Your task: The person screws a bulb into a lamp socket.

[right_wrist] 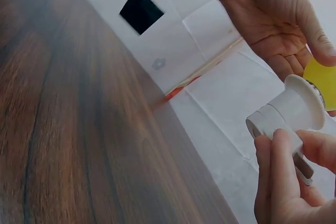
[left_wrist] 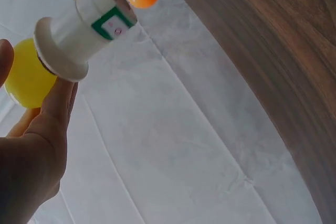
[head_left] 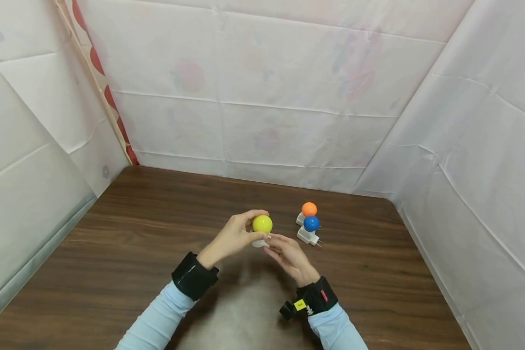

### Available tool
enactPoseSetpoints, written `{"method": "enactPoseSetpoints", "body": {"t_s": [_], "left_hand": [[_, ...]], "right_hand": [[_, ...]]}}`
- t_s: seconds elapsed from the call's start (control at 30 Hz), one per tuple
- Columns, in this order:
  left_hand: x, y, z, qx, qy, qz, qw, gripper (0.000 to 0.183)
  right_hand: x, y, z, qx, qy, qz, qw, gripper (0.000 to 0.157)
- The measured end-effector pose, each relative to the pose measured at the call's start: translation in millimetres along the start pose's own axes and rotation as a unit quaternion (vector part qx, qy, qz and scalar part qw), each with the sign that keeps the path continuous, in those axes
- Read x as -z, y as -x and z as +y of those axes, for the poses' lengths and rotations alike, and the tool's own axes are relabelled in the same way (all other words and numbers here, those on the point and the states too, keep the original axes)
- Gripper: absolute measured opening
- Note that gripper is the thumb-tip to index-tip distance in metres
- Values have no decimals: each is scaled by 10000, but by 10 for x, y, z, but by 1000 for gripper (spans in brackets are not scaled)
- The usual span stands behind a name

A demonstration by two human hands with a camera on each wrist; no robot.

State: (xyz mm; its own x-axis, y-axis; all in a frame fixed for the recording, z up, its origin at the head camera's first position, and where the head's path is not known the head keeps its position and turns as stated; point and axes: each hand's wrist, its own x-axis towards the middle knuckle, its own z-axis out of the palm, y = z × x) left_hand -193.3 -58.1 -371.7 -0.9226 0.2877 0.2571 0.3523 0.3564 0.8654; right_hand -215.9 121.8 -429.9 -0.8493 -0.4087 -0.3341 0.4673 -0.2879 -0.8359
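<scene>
White cloth (head_left: pixel 267 87) with faint printed patterns hangs behind and along both sides of a dark brown wooden table (head_left: pixel 157 214). Light blue sleeves (head_left: pixel 157 316) and black wrist straps (head_left: pixel 195 276) cover the person's forearms and wrists. Over the table's middle, the left hand (head_left: pixel 234 236) grasps a yellow bulb between thumb and fingers, while the right hand (head_left: pixel 290 255) pinches the plug end of a white socket (left_wrist: pixel 79 40). That yellow bulb (head_left: pixel 262 224) sits at the socket's flared mouth, a thin metal edge showing between them. To the right, on the table, a blue bulb (head_left: pixel 311 223) and, just behind it, an orange bulb (head_left: pixel 308 209) stand in white sockets of their own. Smallest, a green-edged label (left_wrist: pixel 113 23) marks the held socket's side.
</scene>
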Motion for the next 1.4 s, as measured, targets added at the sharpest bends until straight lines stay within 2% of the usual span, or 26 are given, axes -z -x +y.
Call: {"method": "enactPoseSetpoints", "body": {"t_s": [0.13,0.2,0.33,0.47,0.7,0.9,1.0,1.1,1.27,1.4], "left_hand": [[11,12,16,132,84,-47,9999,50],[11,18,28,169,-23,10,9999,51],[15,20,63,172,-489,107,9986,50],[33,-5,92,82,-878,-11,9961,50],[50,-24,69,87,-728,-392,9965,51],[56,-35,50,-99,-602,-486,9970,59],[32,-24,61,-93,-815,-264,9963,63],[-8,-11,122,-25,-1276,174,9917,62],[-73,7,265,-141,-2192,791,9724,53],[-107,10,296,-406,-2501,1020,9620,44]], "right_hand": [[-3,0,10,60,186,97,9998,46],[-9,2,11,77,208,138,9997,45],[-24,13,4,55,117,181,9998,45],[-27,28,0,64,89,185,9998,46],[-13,46,45,132,179,155,9996,46],[-4,36,48,172,276,119,9994,45],[-1,32,53,185,288,164,9993,44],[2,34,57,174,228,204,9994,42],[5,42,62,206,165,200,9995,35],[2,39,66,279,162,191,9993,32]]}}
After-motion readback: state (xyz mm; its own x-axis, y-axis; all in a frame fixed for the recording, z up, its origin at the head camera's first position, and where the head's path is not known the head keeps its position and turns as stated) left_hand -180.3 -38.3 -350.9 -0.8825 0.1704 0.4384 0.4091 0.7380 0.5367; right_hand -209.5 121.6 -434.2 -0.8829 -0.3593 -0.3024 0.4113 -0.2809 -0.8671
